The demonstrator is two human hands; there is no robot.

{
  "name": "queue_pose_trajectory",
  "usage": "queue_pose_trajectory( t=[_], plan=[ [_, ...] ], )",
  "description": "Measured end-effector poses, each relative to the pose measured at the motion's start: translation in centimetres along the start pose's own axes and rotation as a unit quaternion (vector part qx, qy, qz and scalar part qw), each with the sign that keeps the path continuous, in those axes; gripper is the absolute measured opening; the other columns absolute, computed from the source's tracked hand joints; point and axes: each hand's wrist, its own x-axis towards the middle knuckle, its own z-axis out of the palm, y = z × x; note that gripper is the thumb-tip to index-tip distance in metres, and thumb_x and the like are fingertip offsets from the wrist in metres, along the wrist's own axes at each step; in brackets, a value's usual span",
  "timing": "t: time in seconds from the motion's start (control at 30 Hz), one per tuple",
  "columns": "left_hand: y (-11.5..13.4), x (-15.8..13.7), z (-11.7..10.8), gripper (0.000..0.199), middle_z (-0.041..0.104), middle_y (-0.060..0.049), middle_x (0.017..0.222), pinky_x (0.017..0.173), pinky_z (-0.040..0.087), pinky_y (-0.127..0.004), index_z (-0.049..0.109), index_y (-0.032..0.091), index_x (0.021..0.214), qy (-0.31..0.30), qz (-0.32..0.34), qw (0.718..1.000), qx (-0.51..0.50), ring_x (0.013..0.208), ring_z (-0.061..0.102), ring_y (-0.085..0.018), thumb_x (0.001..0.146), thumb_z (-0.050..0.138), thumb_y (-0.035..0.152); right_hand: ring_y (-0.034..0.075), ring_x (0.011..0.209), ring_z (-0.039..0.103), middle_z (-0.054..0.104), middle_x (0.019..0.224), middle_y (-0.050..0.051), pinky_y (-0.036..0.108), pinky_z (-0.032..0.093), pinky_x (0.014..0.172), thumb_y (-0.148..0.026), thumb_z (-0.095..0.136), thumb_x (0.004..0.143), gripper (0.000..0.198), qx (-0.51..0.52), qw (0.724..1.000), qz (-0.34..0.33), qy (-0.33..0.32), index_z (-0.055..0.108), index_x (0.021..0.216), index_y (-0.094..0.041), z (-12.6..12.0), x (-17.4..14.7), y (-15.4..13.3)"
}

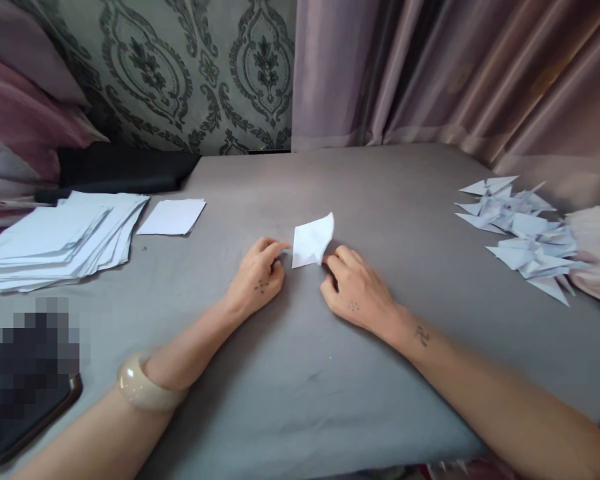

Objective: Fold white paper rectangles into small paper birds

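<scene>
A small white piece of paper (310, 243) stands out against the grey cloth in the middle, its right edge curled up. My right hand (357, 288) pinches the lower right edge of this paper between thumb and fingers. Just to the left of the paper is my left hand (257, 279), its index finger stretched towards the paper's left edge and its thumb held apart below. Nothing shows between the left fingers, and whether the index fingertip touches the paper is hard to tell.
Several folded paper cranes (523, 230) lie in a heap on the right. On the left are a stack of white paper sheets (65, 237) and a smaller square paper pile (173, 217). A dark pixelated object (33, 387) lies nearer, black fabric (130, 170) behind.
</scene>
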Motion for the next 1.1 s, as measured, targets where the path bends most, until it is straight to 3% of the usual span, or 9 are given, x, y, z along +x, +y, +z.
queue_pose_trajectory(
  t=[0.17,0.3,0.43,0.57,0.7,0.8,0.97,1.1],
  plan=[
    [-0.1,0.3,0.5,0.037,0.054,-0.011,0.114,0.085,0.05,-0.038,0.064,0.021,0.118,-0.012,0.07,0.997,0.04,0.098,0.051,-0.021,0.087,0.046,0.012,0.019,0.083,0.061,0.062,0.108,0.01,0.033,0.048,0.069,-0.013,0.047,0.081,0.05,0.118,0.988,0.068,0.067,0.042,0.13,-0.018,0.3,0.2,0.8],
    [-0.1,0.3,0.8,0.033,0.052,-0.01,0.114,0.09,0.048,-0.043,0.065,0.024,0.117,0.004,0.124,0.989,0.084,0.095,0.048,-0.021,0.09,0.047,0.014,0.019,0.074,0.062,0.062,0.105,0.008,0.031,0.045,0.058,-0.018,0.049,0.086,0.066,0.055,0.996,0.035,0.066,0.026,0.147,-0.026,0.0,0.0,0.6],
    [-0.2,0.3,1.0,0.031,0.051,-0.01,0.116,0.091,0.047,-0.044,0.065,0.024,0.116,-0.004,0.146,0.985,0.094,0.097,0.047,-0.022,0.092,0.047,0.016,0.019,0.073,0.063,0.066,0.099,0.006,0.03,0.043,0.058,-0.019,0.046,0.09,0.053,0.027,0.998,0.028,0.058,0.038,0.142,-0.027,0.1,0.1,0.6],
    [-0.4,0.4,1.1,0.033,0.051,-0.012,0.118,0.09,0.046,-0.042,0.063,0.021,0.118,-0.001,0.149,0.985,0.085,0.098,0.046,-0.022,0.091,0.046,0.013,0.019,0.075,0.063,0.067,0.106,0.009,0.031,0.045,0.063,-0.019,0.049,0.089,0.034,0.058,0.994,0.073,0.061,0.056,0.122,-0.021,0.7,0.7,1.4],
    [-0.6,0.7,1.0,0.042,0.049,-0.013,0.123,0.094,0.044,-0.045,0.055,0.021,0.127,0.033,0.153,0.982,0.108,0.106,0.045,-0.025,0.087,0.049,0.01,0.015,0.073,0.061,0.067,0.097,0.005,0.03,0.047,0.07,-0.017,0.05,0.086,0.02,0.148,0.986,0.065,0.049,0.066,0.098,-0.02,0.7,1.4,2.4],
    [-0.5,0.7,0.4,0.037,0.049,-0.013,0.129,0.097,0.039,-0.049,0.06,0.024,0.121,0.043,0.165,0.972,0.16,0.116,0.042,-0.029,0.088,0.048,0.011,0.012,0.074,0.061,0.065,0.097,0.003,0.027,0.049,0.073,-0.015,0.053,0.082,0.016,0.251,0.967,0.035,0.016,0.068,0.089,-0.02,0.3,1.7,3.1],
    [0.1,0.4,-0.5,0.027,0.06,-0.008,0.127,0.099,0.032,-0.046,0.066,0.024,0.104,0.003,0.266,0.938,0.224,0.123,0.046,-0.027,0.095,0.044,0.013,0.012,0.087,0.063,0.063,0.113,0.004,0.03,0.05,0.082,-0.018,0.056,0.082,0.018,0.317,0.947,0.026,-0.037,0.071,0.092,-0.022,0.3,2.4,4.1],
    [1.1,0.0,-0.3,0.029,0.07,-0.006,0.106,0.1,0.03,-0.042,0.065,0.019,0.1,-0.043,0.307,0.908,0.282,0.105,0.059,-0.021,0.096,0.039,0.008,0.016,0.107,0.059,0.058,0.121,0.008,0.033,0.049,0.089,-0.013,0.05,0.085,0.035,0.262,0.964,0.023,0.036,0.067,0.114,-0.022,0.8,2.7,4.5]
  ],
)
